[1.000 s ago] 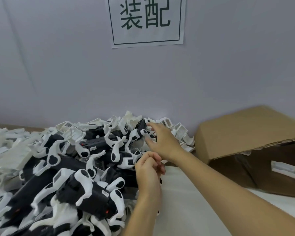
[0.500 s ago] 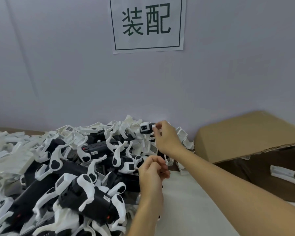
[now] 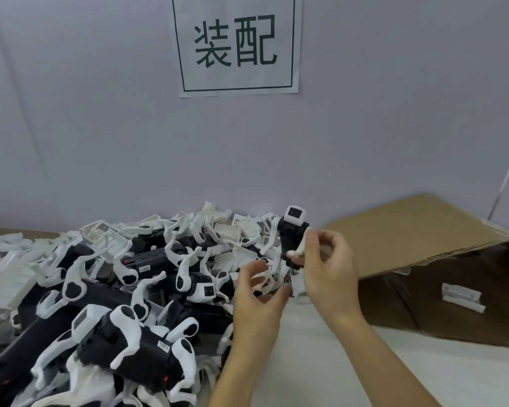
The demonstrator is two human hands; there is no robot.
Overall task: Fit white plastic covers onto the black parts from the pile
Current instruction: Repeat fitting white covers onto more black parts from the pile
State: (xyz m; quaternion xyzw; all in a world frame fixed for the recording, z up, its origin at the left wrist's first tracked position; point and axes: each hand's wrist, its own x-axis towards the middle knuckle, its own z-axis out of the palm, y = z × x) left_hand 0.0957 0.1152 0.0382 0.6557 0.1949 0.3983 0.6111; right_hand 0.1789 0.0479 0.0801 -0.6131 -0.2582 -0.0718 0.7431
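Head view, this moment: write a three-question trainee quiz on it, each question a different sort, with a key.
1. True or false: the right hand holds a black part lifted above the pile.
2. Where does the cardboard box lie? A. right of the pile B. left of the pile C. on top of the pile
3. Fill in: the lifted part carries a ____ square-faced cap at its top end.

Key
1. True: thumb and fingers pinch it.
2. A.
3. white. The left hand reaches up beneath it, fingers spread; whether it holds anything cannot be told.
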